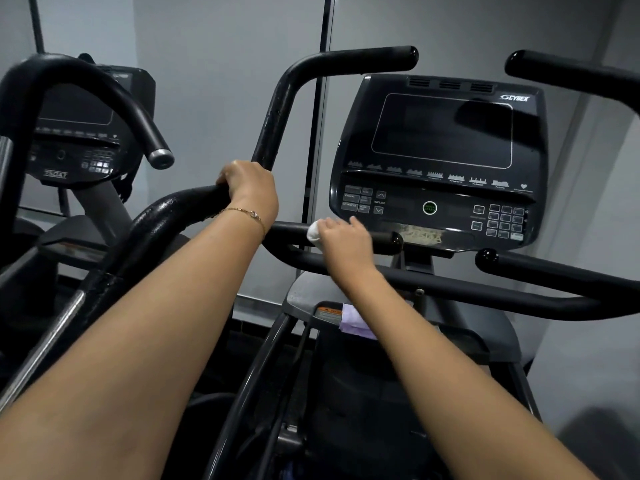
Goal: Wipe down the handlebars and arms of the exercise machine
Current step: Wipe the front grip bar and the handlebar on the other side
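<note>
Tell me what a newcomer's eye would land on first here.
In mid-frame, the left hand grips the black moving arm, while the right hand holds a white cloth on the short handlebar. Behind them, right of centre, stands the big dark console.

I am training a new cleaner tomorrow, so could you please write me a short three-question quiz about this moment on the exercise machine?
1. True or false: the left hand grips the curved black arm of the machine.
2. What does the right hand hold against the short handlebar? A) a spray bottle B) a white cloth C) a yellow sponge
3. Fill in: the round green button sits on the ____.
Key: 1 true; 2 B; 3 console.
</note>
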A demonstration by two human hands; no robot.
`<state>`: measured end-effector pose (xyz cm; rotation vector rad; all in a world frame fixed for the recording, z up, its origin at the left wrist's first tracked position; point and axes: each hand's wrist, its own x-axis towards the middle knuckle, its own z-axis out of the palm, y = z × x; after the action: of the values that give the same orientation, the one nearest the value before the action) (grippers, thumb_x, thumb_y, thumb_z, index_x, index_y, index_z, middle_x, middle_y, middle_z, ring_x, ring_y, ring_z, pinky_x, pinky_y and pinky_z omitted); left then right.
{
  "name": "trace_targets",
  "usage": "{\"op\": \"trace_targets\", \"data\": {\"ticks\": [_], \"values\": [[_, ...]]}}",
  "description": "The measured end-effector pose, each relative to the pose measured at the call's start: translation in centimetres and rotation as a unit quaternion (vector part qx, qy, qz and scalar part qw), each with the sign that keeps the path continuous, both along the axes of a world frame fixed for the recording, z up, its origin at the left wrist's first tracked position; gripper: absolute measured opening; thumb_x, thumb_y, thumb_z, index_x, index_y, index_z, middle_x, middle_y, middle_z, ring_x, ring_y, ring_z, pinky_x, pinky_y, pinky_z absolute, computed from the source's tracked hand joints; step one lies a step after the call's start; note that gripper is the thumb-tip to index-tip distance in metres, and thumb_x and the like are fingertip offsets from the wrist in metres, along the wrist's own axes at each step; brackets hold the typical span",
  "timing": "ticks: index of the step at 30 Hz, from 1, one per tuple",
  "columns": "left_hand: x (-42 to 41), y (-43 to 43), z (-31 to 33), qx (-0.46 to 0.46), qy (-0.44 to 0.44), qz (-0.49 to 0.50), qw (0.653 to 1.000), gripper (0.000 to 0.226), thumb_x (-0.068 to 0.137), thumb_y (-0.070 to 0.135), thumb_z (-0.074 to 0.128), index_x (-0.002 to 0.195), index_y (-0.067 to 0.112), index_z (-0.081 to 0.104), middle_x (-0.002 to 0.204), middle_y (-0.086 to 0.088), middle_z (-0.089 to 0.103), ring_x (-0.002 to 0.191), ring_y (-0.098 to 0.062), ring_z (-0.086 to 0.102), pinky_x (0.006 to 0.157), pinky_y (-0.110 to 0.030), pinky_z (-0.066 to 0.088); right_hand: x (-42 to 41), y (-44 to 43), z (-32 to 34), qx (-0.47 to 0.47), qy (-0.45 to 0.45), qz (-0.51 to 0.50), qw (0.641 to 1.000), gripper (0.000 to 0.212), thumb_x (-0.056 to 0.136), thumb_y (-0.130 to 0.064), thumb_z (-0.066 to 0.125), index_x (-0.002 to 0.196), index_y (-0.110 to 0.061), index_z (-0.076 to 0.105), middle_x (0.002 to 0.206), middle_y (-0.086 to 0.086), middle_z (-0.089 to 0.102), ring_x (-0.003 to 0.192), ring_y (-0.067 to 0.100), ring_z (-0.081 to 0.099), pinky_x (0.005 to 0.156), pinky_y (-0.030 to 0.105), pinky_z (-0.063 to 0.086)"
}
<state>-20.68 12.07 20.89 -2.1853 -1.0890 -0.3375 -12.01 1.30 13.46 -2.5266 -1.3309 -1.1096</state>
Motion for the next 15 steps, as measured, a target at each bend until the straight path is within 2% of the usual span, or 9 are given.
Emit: {"op": "trace_targets", "data": {"ticks": [2,4,5,7,9,11,12,13,15], "values": [[0.1,-0.2,0.1,-0.004,0.002,0.009,1.000,0.031,0.089,0.011,0.048,0.119,0.007,0.057,0.108,-0.007,0.065,0.097,-0.023,0.064,0.087,-0.034,0.053,-0.2,0.9,0.1,-0.009,-0.017,0.014,1.000,0.033,0.090,-0.007,0.045,0.124,-0.009,0.049,0.118,0.007,0.059,0.112,0.025,0.054,0.100,0.034,0.033],[0.3,-0.4,0.2,-0.017,0.011,0.016,1.000,0.032,0.090,0.012,0.047,0.120,0.006,0.056,0.110,-0.008,0.064,0.098,-0.025,0.064,0.086,-0.036,0.053,-0.2,0.7,1.0,-0.002,0.012,0.028,1.000,0.024,0.094,-0.013,0.045,0.112,-0.017,0.059,0.097,0.006,0.062,0.098,0.027,0.060,0.076,0.032,0.037],[0.3,-0.5,0.4,-0.024,0.015,0.017,0.999,0.032,0.090,0.012,0.047,0.120,0.006,0.056,0.110,-0.008,0.064,0.098,-0.025,0.064,0.085,-0.036,0.054,0.0,0.4,1.7,0.022,0.060,0.040,0.997,0.024,0.097,-0.020,0.043,0.108,-0.019,0.064,0.092,0.006,0.064,0.092,0.029,0.061,0.069,0.030,0.036],[0.1,-0.5,1.3,-0.047,0.009,0.007,0.999,0.032,0.089,0.011,0.047,0.119,0.007,0.058,0.109,-0.007,0.065,0.096,-0.025,0.065,0.082,-0.036,0.055,0.5,-0.4,3.4,0.103,0.183,0.077,0.975,0.028,0.098,-0.030,0.042,0.105,-0.021,0.068,0.093,0.005,0.067,0.089,0.025,0.062,0.069,0.031,0.042],[0.1,-0.1,2.3,-0.096,-0.040,-0.023,0.994,0.030,0.089,0.009,0.046,0.116,0.008,0.059,0.109,-0.007,0.064,0.096,-0.026,0.064,0.082,-0.035,0.054,1.0,-1.2,5.0,0.214,0.297,0.146,0.919,0.024,0.096,-0.027,0.048,0.107,-0.021,0.069,0.101,0.002,0.069,0.092,0.019,0.061,0.078,0.035,0.050],[0.7,0.4,3.0,-0.154,-0.134,-0.095,0.974,0.025,0.090,0.008,0.045,0.111,0.007,0.058,0.105,-0.008,0.063,0.091,-0.027,0.060,0.079,-0.033,0.048,1.4,-2.1,7.0,0.305,0.407,0.225,0.831,0.024,0.094,-0.023,0.053,0.110,-0.013,0.068,0.102,0.003,0.069,0.089,0.015,0.062,0.078,0.028,0.051],[1.3,0.6,3.4,-0.190,-0.204,-0.150,0.949,0.021,0.091,0.011,0.046,0.107,0.008,0.059,0.102,-0.009,0.062,0.086,-0.027,0.057,0.074,-0.033,0.044,1.6,-2.5,8.1,0.329,0.460,0.260,0.783,0.024,0.094,-0.021,0.054,0.111,-0.010,0.066,0.097,0.004,0.068,0.083,0.014,0.062,0.074,0.025,0.052],[1.9,0.6,3.8,-0.248,-0.278,-0.218,0.902,0.019,0.093,0.018,0.047,0.103,0.009,0.061,0.097,-0.009,0.062,0.082,-0.026,0.055,0.070,-0.032,0.042,1.7,-2.9,9.0,0.342,0.503,0.287,0.740,0.024,0.094,-0.017,0.053,0.112,-0.007,0.065,0.092,0.004,0.067,0.077,0.012,0.062,0.069,0.023,0.052],[3.0,-0.2,4.8,-0.412,-0.389,-0.345,0.748,0.025,0.096,0.032,0.046,0.093,0.012,0.061,0.084,-0.006,0.061,0.076,-0.023,0.054,0.066,-0.031,0.045,2.4,-3.3,10.3,0.358,0.548,0.320,0.685,0.020,0.093,-0.009,0.052,0.109,-0.005,0.064,0.084,0.002,0.065,0.071,0.011,0.061,0.067,0.024,0.052]]}}
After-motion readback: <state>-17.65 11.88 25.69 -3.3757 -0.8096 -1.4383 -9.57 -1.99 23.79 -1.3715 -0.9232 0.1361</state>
